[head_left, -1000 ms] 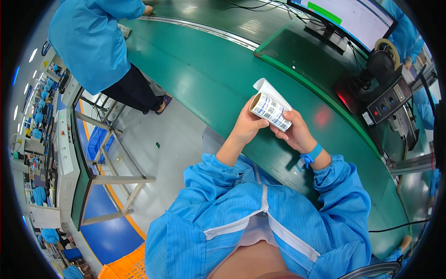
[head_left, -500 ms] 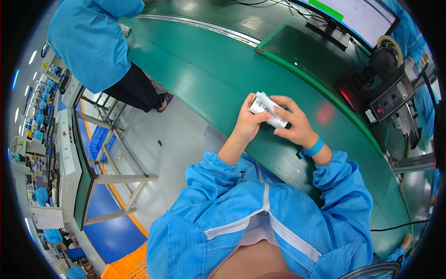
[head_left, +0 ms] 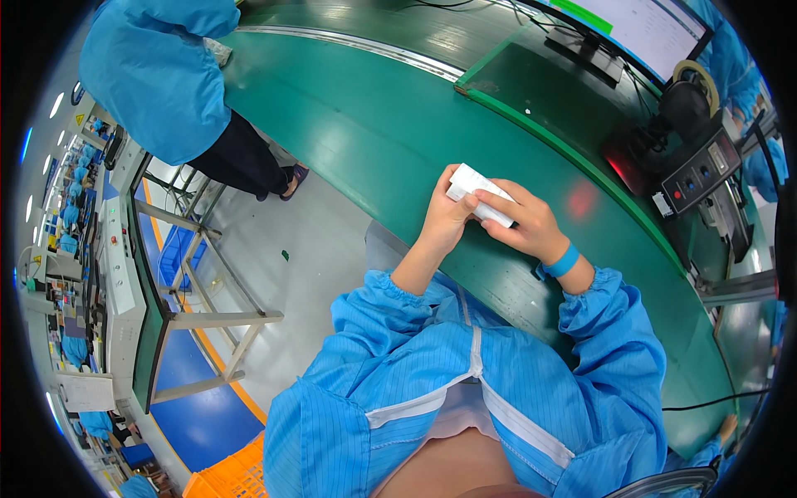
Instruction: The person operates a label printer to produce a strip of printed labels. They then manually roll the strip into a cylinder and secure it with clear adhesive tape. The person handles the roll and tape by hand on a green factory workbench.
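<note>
Between my two hands, over the green work surface (head_left: 390, 158), is a white paper roll (head_left: 471, 179). My left hand (head_left: 444, 217) is closed round its left end, with the thumb on the near side. My right hand (head_left: 535, 222) grips the right part of the roll, its fingers lying across the top. A blue band (head_left: 564, 261) circles my right wrist. The underside of the roll is hidden by my fingers, and no print can be made out on its upper face.
A monitor (head_left: 639, 33) stands at the far right. Near it are a dark device with a red glow (head_left: 627, 162) and a control box with knobs (head_left: 701, 174). A co-worker in blue (head_left: 158, 83) stands at far left. An orange crate (head_left: 228, 473) sits lower left.
The roll has turned in my hands: its printed side and brown end showed before, and a plain white face shows now. My right fingers have shifted along it. The co-worker moved slightly left.
</note>
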Available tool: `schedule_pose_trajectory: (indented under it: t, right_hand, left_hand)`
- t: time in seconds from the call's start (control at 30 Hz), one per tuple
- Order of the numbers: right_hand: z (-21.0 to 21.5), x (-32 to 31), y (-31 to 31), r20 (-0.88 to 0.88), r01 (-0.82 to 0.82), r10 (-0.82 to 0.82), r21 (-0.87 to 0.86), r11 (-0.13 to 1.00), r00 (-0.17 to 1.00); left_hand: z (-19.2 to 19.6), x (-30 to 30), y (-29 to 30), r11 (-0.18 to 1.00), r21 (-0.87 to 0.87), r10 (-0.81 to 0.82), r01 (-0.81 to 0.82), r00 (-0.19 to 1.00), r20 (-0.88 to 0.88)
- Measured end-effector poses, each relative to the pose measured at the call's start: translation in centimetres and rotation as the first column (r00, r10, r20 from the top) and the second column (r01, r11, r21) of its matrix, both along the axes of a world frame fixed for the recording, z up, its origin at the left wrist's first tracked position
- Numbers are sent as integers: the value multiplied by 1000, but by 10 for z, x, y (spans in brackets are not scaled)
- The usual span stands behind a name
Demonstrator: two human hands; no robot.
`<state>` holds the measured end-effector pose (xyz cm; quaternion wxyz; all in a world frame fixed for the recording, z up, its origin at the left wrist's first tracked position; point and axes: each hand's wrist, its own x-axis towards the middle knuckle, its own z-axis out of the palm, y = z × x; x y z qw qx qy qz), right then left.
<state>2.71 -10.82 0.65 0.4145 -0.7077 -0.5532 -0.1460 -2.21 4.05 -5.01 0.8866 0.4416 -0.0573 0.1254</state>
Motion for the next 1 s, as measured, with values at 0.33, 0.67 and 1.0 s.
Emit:
schedule_pose_trajectory:
  t: [0.33,0.67,1.0]
  right_hand:
    - [2,23,-39,-116,-204,196,-63,977,974]
    - [20,23,-48,-390,-349,288,-96,932,875]
    - [24,21,-48,-530,-441,303,-153,884,792]
  left_hand:
    - [3,-1,6,960,-11,-276,280,938,-211]
    - [21,-3,5,836,208,-449,508,851,-273]
    - [25,-8,1,718,171,-622,674,733,-275]
